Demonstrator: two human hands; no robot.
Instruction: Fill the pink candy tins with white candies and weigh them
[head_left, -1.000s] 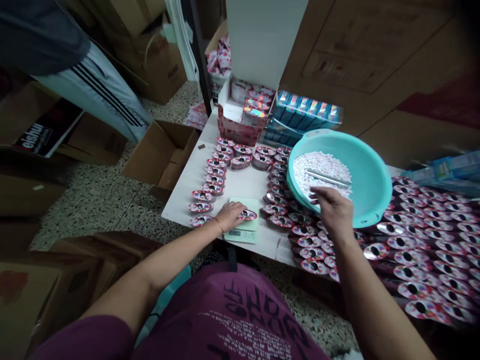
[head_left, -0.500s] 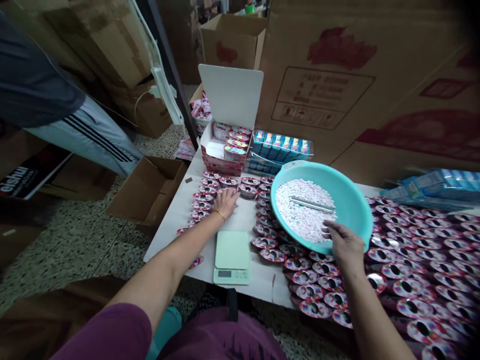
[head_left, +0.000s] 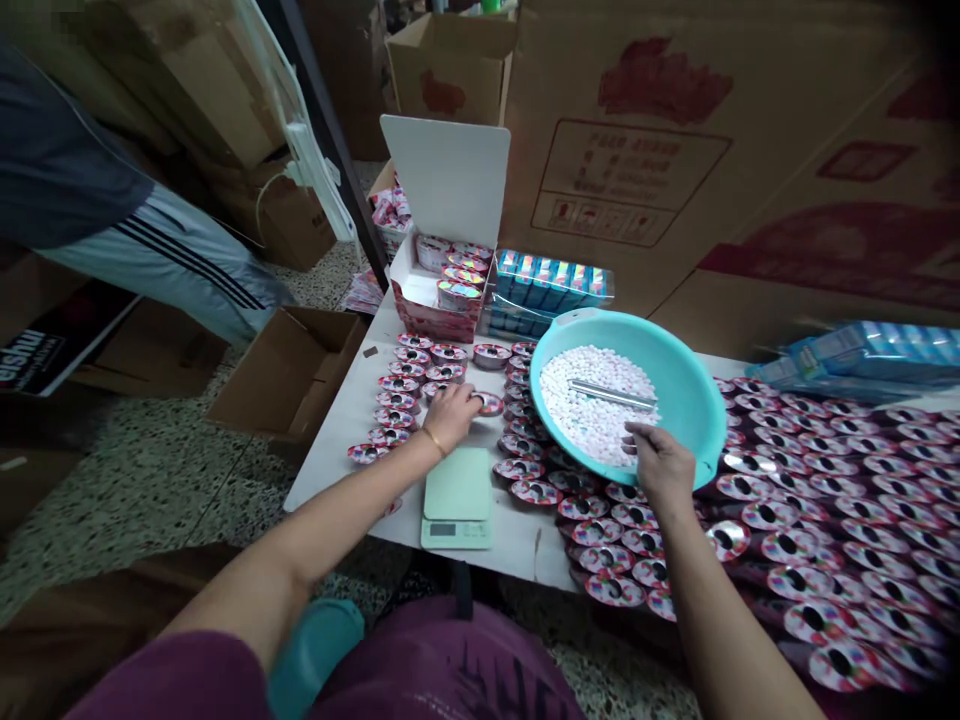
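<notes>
My left hand (head_left: 451, 415) reaches over the white table (head_left: 352, 430) and closes on a small round tin (head_left: 489, 404) beside rows of similar red-and-silver tins (head_left: 405, 385). A pale green digital scale (head_left: 459, 495) sits just in front of it with nothing on its plate. My right hand (head_left: 660, 465) rests at the near rim of a turquoise basin (head_left: 690, 390) filled with small white and pink tablets (head_left: 592, 405); its fingers curl into the tablets. A silver bar (head_left: 611, 394) lies on the tablets.
Many more tins (head_left: 825, 520) cover the table's right side. An open red-and-white box (head_left: 442, 280) of tins and shrink-wrapped blue packs (head_left: 551, 285) stand at the back. Large cardboard cartons (head_left: 675, 150) rise behind. Another person's legs (head_left: 150, 250) stand at left by an open carton (head_left: 289, 370).
A second ago my left hand held a tin on the scale; it then moved out to the tin rows and now grips a tin there. My right hand stayed at the basin.
</notes>
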